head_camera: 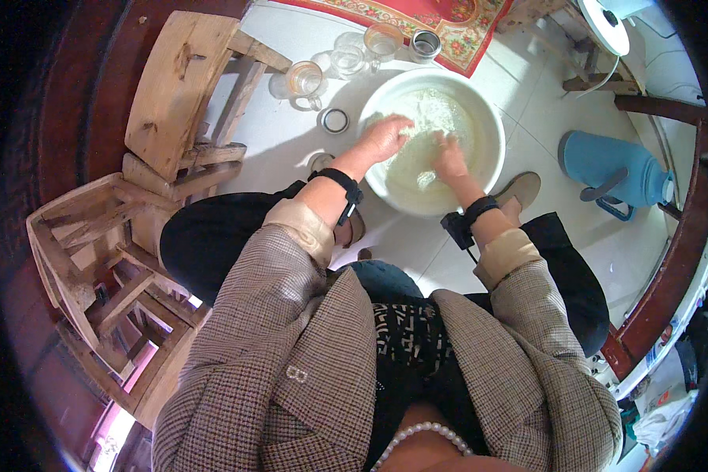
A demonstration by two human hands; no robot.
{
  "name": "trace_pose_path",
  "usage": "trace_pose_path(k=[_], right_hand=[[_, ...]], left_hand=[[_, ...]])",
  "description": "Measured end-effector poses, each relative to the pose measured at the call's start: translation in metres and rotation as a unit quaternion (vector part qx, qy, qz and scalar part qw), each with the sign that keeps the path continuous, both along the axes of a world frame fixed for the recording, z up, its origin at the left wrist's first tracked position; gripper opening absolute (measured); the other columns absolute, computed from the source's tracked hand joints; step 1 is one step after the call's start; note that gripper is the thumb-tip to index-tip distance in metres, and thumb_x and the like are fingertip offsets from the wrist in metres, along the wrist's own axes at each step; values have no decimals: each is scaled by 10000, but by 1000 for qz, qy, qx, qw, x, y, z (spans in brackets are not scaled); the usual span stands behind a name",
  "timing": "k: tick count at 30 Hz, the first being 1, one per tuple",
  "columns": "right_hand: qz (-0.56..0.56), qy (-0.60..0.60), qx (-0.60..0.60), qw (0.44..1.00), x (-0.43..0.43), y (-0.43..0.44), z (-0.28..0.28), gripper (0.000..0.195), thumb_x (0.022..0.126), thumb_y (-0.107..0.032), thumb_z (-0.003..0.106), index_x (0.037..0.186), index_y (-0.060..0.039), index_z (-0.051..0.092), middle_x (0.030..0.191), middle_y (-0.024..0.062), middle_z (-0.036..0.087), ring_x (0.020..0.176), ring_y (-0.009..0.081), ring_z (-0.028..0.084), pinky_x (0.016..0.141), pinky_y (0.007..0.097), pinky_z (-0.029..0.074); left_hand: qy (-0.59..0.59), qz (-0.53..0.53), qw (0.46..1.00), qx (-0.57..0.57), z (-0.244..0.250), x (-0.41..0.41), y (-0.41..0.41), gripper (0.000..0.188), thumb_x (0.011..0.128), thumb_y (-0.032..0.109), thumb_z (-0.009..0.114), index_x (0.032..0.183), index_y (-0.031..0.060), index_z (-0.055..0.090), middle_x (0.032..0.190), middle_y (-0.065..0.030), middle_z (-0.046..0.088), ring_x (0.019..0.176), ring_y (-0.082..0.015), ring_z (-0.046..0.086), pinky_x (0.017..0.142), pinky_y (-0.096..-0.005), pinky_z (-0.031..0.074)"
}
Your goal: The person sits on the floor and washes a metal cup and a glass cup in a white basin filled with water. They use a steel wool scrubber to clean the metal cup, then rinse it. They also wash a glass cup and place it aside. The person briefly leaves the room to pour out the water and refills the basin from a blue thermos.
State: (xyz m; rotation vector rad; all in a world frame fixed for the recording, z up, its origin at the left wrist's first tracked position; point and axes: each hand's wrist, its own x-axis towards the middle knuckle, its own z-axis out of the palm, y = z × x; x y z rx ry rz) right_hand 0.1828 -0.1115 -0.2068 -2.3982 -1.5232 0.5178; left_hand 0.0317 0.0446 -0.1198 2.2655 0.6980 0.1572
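A white basin (493,112) of slightly cloudy water stands on the tiled floor in front of me. My left hand (386,138) reaches over its left side, fingertips at the water. My right hand (448,158) is lower and further right, its blurred fingers in or just at the water. Whether either hand holds something under the surface cannot be made out. Beyond the basin's upper left rim stand a glass mug (305,79), a clear glass (348,60), another glass mug (383,41) and a small metal cup (425,45). A metal-rimmed round lid or ring (335,120) lies nearer.
Wooden stools (177,88) are stacked or crowded at the left. A blue thermos jug (613,168) lies on its side at the right, near a dark red wooden frame (672,283). A red patterned rug (448,23) lies at the far side. My shoes (522,187) flank the basin.
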Motion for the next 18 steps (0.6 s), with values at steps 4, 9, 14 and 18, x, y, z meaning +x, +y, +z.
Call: trace_pose_path(k=[4,9,14,18], right_hand=[[102,34,-76,991,-11,9,34,314,809,-211,582,1106,-117,615,1285,195,446,1156,359,439,955,433,396],[110,-57,-121,985,-11,9,-8,263,792,-152,541,1043,-140,620,1168,156,488,1052,348,502,903,434,432],[-52,-43,-50,996,-10,12,18,206,746,-132,586,946,-100,626,1006,142,543,966,333,533,849,430,451],[40,27,-84,995,-9,16,30,244,746,-113,580,989,-112,604,1045,155,517,971,342,519,843,423,464]], left_hand=[[-92,203,972,69,27,-11,27,228,784,-2,571,1002,63,585,976,-126,584,874,-278,583,779,-365,476],[77,288,951,83,-3,-48,47,361,788,3,554,1143,54,518,1084,-173,520,1019,-325,513,883,-404,431],[206,161,954,148,-46,-68,35,515,786,5,520,1284,107,441,1292,-165,377,1206,-345,353,1028,-434,318],[242,152,940,187,-61,-72,38,495,784,18,525,1264,121,462,1315,-146,366,1195,-342,362,985,-463,335]])
